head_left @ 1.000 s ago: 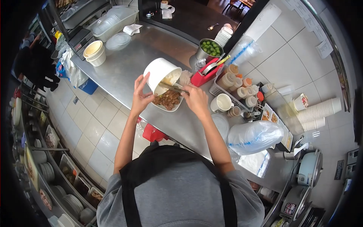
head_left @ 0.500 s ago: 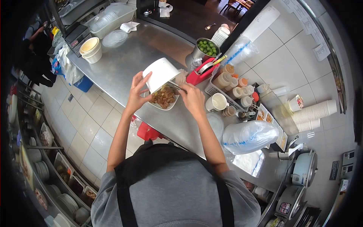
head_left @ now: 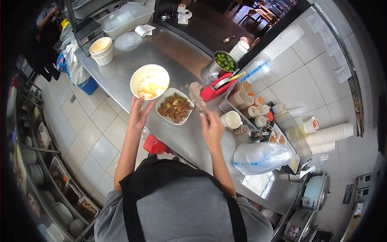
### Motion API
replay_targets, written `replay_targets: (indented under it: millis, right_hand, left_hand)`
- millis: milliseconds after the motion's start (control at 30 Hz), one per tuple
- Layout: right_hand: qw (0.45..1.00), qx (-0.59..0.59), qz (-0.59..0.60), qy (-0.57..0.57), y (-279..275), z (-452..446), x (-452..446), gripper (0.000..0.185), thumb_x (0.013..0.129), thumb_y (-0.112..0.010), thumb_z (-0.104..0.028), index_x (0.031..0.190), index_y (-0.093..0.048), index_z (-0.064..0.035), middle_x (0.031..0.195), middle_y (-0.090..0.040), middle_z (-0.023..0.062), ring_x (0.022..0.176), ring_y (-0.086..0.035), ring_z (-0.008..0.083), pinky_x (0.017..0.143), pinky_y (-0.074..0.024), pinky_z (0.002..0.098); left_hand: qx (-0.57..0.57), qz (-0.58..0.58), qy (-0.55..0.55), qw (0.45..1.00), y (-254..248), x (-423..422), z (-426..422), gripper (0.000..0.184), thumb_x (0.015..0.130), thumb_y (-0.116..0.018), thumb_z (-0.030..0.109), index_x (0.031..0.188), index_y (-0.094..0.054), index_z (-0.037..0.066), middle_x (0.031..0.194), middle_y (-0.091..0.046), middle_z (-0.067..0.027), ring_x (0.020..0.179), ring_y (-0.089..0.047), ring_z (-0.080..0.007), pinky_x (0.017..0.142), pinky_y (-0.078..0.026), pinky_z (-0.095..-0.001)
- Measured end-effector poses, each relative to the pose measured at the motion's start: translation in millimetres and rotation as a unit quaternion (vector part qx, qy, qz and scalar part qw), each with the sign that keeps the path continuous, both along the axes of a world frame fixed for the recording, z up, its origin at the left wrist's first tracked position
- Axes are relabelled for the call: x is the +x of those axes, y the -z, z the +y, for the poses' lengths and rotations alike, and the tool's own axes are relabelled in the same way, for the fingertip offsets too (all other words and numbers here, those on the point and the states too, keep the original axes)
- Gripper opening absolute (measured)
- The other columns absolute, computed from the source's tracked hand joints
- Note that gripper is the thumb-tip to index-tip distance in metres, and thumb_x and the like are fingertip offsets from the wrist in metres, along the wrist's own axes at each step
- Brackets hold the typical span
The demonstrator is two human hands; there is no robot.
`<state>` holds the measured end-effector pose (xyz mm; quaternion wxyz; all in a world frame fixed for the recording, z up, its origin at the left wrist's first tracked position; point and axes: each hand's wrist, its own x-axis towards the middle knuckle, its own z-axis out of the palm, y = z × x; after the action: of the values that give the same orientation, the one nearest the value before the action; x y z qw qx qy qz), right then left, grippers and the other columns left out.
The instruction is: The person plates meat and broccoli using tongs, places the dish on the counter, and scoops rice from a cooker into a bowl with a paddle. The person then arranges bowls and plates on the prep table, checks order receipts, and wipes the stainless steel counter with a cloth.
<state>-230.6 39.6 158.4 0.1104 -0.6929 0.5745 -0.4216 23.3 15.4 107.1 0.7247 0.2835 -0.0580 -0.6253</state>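
Fingers of my left hand [head_left: 139, 115] grip the near rim of a round white tub [head_left: 150, 82], its inside smeared with yellowish sauce and residue. The tub is upright over the steel counter. Just right of it lies a squarish white bowl [head_left: 162, 114] filled with brown, saucy meat and pale pieces [head_left: 175, 107]. My right hand [head_left: 212, 124] is right of the bowl, fingers curled together and blurred; what they hold, if anything, I cannot make out. A crumpled cloth [head_left: 196, 94] rests beyond that hand.
Stacked tubs [head_left: 101, 51] stand at the counter's back left. A pot of green limes [head_left: 224, 62], a red tape dispenser [head_left: 213, 89], sauce bottles [head_left: 242, 97], a white mug [head_left: 231, 119] and a plastic bag bundle [head_left: 262, 155] are on the right. Another person [head_left: 38, 52] stands far left.
The tub has turned from tilted over the bowl to upright and moved left. My right hand has drawn away to the right, and the spoon-like utensil no longer shows inside the tub.
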Motion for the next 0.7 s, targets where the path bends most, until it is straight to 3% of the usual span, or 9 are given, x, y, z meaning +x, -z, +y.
replay_targets:
  millis: [33,133,167,267,300,400,533,600,700]
  right_hand:
    - [0.997,0.028,0.073,-0.023,24,-7,-3,0.022,0.08,-0.061,-0.013,0.101,-0.061,-0.0071,0.083,-0.061,0.0112,0.073,-0.061,0.0292,0.062,-0.0456,0.0373]
    - [0.997,0.07,-0.012,-0.032,49,-13,-8,0.021,0.081,-0.06,-0.014,0.1,-0.061,-0.006,0.079,-0.062,0.0112,0.073,-0.062,0.0289,0.064,-0.0461,0.0379]
    - [0.991,0.069,-0.094,-0.064,65,-19,-14,0.02,0.084,-0.059,-0.016,0.1,-0.061,-0.0051,0.075,-0.062,0.0095,0.063,-0.06,0.0204,0.055,-0.0446,0.0318]
    - [0.835,0.382,-0.383,-0.098,47,-24,-21,0.023,0.088,-0.055,-0.02,0.103,-0.061,-0.0036,0.072,-0.061,0.0057,0.056,-0.052,0.0097,0.046,-0.0374,0.0228]
    - [0.789,0.406,-0.439,-0.143,48,-25,-23,0.03,0.091,-0.051,-0.024,0.107,-0.059,-0.001,0.073,-0.059,0.0035,0.051,-0.042,0.0046,0.043,-0.0291,0.0175]
    - [0.682,0.424,-0.558,-0.208,30,-21,-29,0.036,0.092,-0.048,-0.028,0.111,-0.057,0.0002,0.076,-0.058,0.0048,0.05,-0.043,0.0061,0.043,-0.031,0.0184]
    - [0.721,0.23,-0.628,-0.18,-70,13,-74,0.039,0.092,-0.047,-0.031,0.113,-0.056,0.0005,0.079,-0.058,0.0048,0.049,-0.039,0.006,0.042,-0.0307,0.019]
    - [0.849,0.075,-0.514,-0.1,-114,47,-131,0.038,0.092,-0.047,-0.029,0.114,-0.055,0.0009,0.079,-0.059,0.0038,0.047,-0.037,0.005,0.042,-0.0313,0.0188]
    - [0.851,-0.084,-0.517,0.033,-156,109,-225,0.036,0.091,-0.049,-0.028,0.111,-0.055,0.0018,0.076,-0.059,0.0039,0.046,-0.037,0.0045,0.042,-0.0324,0.0182]
  left_hand:
    - [0.003,0.052,-0.011,0.999,19,7,-1,0.055,0.077,-0.063,0.004,0.124,-0.036,0.008,0.13,-0.03,-0.013,0.12,-0.037,-0.0254,0.097,-0.043,-0.0449]
    - [0.036,0.126,-0.013,0.991,18,18,16,0.055,0.076,-0.064,0.005,0.124,-0.035,0.005,0.131,-0.026,-0.016,0.122,-0.035,-0.0307,0.098,-0.042,-0.0462]
    - [0.038,0.149,-0.022,0.988,17,21,20,0.059,0.077,-0.064,0.006,0.125,-0.031,0.003,0.134,-0.02,-0.0177,0.123,-0.03,-0.0388,0.099,-0.041,-0.0484]
    - [0.049,0.187,-0.008,0.981,1,26,34,0.058,0.077,-0.065,0.006,0.123,-0.03,0.004,0.136,-0.018,-0.0184,0.125,-0.026,-0.0432,0.099,-0.038,-0.0524]
    - [0.05,0.205,0.0,0.977,1,28,37,0.058,0.077,-0.066,0.01,0.122,-0.03,0.006,0.136,-0.016,-0.0191,0.125,-0.024,-0.0464,0.1,-0.033,-0.0563]
    - [0.035,0.228,0.037,0.972,7,40,42,0.053,0.077,-0.066,0.016,0.121,-0.038,0.008,0.136,-0.017,-0.0195,0.127,-0.019,-0.0466,0.102,-0.027,-0.0596]
    - [0.047,0.258,0.032,0.965,9,52,19,0.056,0.072,-0.068,0.008,0.122,-0.041,0.007,0.132,-0.022,-0.0205,0.13,-0.017,-0.0415,0.106,-0.022,-0.0559]
    - [0.012,0.252,0.048,0.966,3,62,18,0.058,0.072,-0.065,0.002,0.121,-0.033,0.003,0.132,-0.022,-0.0238,0.128,-0.02,-0.0428,0.105,-0.022,-0.0591]
    - [-0.014,0.196,0.034,0.98,-1,80,20,0.058,0.076,-0.059,-0.001,0.125,-0.029,0.001,0.137,-0.02,-0.0211,0.127,-0.021,-0.0428,0.104,-0.024,-0.0586]
